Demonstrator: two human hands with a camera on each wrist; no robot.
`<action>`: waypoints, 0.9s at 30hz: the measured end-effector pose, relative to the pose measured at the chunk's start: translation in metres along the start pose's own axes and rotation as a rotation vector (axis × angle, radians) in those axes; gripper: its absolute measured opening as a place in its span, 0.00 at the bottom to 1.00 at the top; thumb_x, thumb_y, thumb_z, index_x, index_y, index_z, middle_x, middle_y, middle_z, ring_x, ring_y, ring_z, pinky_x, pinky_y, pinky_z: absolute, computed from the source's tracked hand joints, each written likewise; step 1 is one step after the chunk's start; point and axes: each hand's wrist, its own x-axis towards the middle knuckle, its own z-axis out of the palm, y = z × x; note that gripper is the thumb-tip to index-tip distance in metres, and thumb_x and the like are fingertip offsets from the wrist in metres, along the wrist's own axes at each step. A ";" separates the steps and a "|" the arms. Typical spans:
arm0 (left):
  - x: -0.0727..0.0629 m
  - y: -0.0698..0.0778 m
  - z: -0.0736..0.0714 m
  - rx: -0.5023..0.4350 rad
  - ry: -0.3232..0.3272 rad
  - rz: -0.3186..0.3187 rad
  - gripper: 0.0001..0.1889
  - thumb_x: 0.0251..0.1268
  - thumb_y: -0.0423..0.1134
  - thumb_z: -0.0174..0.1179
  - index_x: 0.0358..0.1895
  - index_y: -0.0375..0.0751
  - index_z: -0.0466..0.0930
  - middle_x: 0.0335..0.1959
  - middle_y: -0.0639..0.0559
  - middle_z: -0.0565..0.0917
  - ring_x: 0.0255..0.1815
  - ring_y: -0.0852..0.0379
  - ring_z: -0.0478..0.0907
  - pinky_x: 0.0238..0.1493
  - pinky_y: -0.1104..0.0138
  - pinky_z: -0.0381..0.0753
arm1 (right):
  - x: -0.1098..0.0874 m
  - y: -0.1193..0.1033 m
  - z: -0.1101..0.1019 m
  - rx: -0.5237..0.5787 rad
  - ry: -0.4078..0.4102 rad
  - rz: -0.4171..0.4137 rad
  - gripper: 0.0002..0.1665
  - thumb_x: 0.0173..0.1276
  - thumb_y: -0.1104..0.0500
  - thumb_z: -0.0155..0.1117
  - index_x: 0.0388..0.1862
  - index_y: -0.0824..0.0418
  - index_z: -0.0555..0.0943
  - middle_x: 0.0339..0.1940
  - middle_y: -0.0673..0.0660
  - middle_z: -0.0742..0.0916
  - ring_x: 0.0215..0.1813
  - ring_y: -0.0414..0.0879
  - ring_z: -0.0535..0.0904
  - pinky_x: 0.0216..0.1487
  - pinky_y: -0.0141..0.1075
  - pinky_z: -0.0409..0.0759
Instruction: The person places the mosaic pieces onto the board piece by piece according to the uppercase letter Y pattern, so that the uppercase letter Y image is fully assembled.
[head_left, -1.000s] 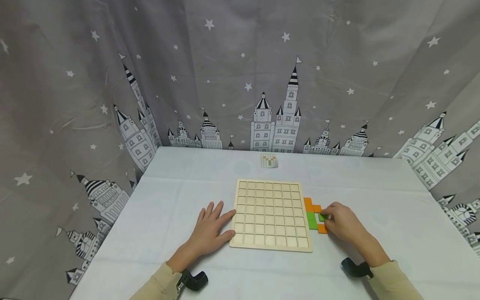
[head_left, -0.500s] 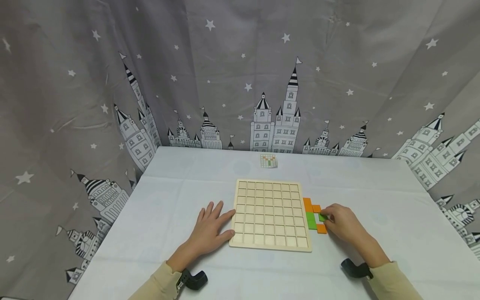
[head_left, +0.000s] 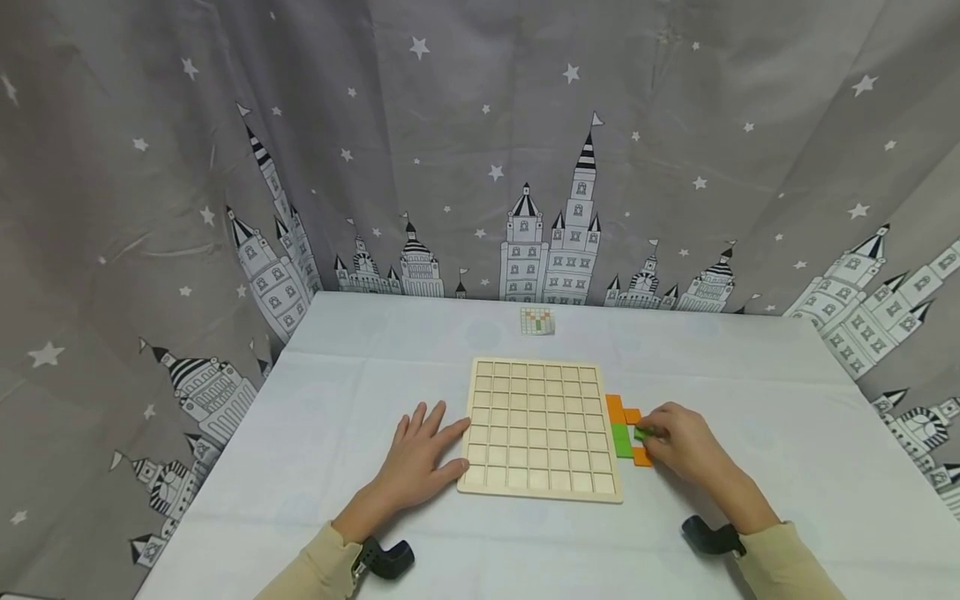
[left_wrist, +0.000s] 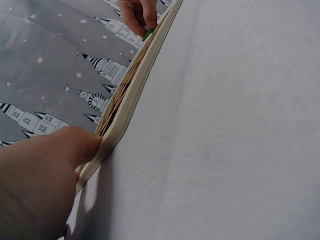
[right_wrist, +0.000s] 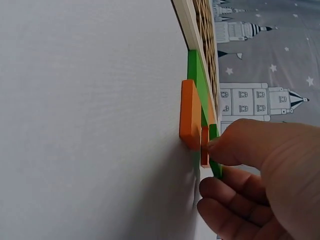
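The right hand [head_left: 684,442] pinches a small green tile [head_left: 640,434], tilted, between thumb and finger, just right of the board [head_left: 537,437]. 2 small orange tiles [head_left: 633,416] lie near it on the table [head_left: 750,400]. The left hand [head_left: 417,458], fingers spread apart, touches the board's left edge.

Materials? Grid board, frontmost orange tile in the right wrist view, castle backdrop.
Grid board: likely bare wood, matte; pale tan, no shine.
Orange tile: smooth painted wood or plastic, can't tell; uniform colour, crisp edges.
Backdrop: probably printed fabric, matte; soft creases and folds.
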 end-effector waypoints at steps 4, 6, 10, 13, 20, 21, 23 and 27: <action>0.001 0.000 0.000 0.002 0.002 0.009 0.30 0.67 0.52 0.61 0.71 0.47 0.75 0.77 0.28 0.64 0.80 0.22 0.52 0.73 0.27 0.49 | 0.002 -0.002 0.000 0.010 0.052 -0.038 0.11 0.57 0.69 0.69 0.40 0.64 0.90 0.40 0.58 0.87 0.40 0.49 0.81 0.44 0.47 0.85; 0.002 0.000 0.000 0.002 -0.006 0.007 0.30 0.67 0.52 0.61 0.71 0.47 0.75 0.77 0.28 0.63 0.80 0.22 0.51 0.73 0.27 0.49 | 0.003 -0.003 0.001 0.017 0.074 -0.055 0.10 0.57 0.69 0.70 0.38 0.63 0.90 0.39 0.58 0.87 0.40 0.49 0.82 0.45 0.47 0.86; 0.005 -0.001 -0.002 0.006 -0.016 0.003 0.31 0.67 0.52 0.60 0.72 0.48 0.74 0.78 0.29 0.62 0.81 0.23 0.50 0.74 0.28 0.48 | 0.006 -0.008 0.001 0.051 0.102 -0.085 0.09 0.57 0.70 0.70 0.36 0.62 0.90 0.39 0.57 0.87 0.40 0.49 0.83 0.44 0.46 0.87; 0.006 -0.001 -0.002 0.012 -0.015 0.004 0.31 0.67 0.53 0.60 0.72 0.49 0.74 0.78 0.29 0.62 0.81 0.23 0.50 0.74 0.28 0.48 | 0.008 -0.012 0.001 0.072 0.117 -0.116 0.09 0.57 0.70 0.70 0.36 0.63 0.91 0.39 0.57 0.87 0.41 0.49 0.84 0.44 0.45 0.87; 0.005 -0.003 -0.001 0.009 -0.014 0.002 0.31 0.66 0.53 0.61 0.72 0.49 0.75 0.78 0.30 0.63 0.81 0.23 0.50 0.74 0.28 0.48 | 0.012 -0.020 0.005 0.093 0.152 -0.183 0.08 0.56 0.71 0.73 0.33 0.63 0.90 0.37 0.55 0.87 0.38 0.47 0.84 0.41 0.42 0.87; 0.005 -0.003 -0.001 0.009 -0.015 0.002 0.31 0.66 0.53 0.61 0.72 0.49 0.75 0.78 0.30 0.62 0.81 0.23 0.50 0.74 0.28 0.48 | 0.013 -0.021 0.006 0.095 0.154 -0.189 0.08 0.55 0.71 0.73 0.33 0.63 0.90 0.36 0.55 0.87 0.38 0.47 0.84 0.41 0.42 0.87; 0.004 -0.003 0.000 0.010 -0.016 0.000 0.30 0.66 0.53 0.61 0.72 0.49 0.75 0.78 0.30 0.62 0.81 0.23 0.50 0.74 0.28 0.48 | 0.013 -0.023 0.008 0.104 0.156 -0.197 0.07 0.55 0.71 0.74 0.33 0.63 0.90 0.36 0.55 0.87 0.38 0.47 0.84 0.41 0.42 0.87; 0.003 -0.003 0.002 0.012 -0.017 -0.004 0.30 0.66 0.52 0.61 0.71 0.49 0.75 0.78 0.30 0.63 0.81 0.23 0.50 0.74 0.28 0.48 | 0.014 -0.029 0.011 0.120 0.139 -0.206 0.07 0.55 0.71 0.74 0.33 0.64 0.90 0.36 0.56 0.87 0.38 0.47 0.84 0.41 0.40 0.87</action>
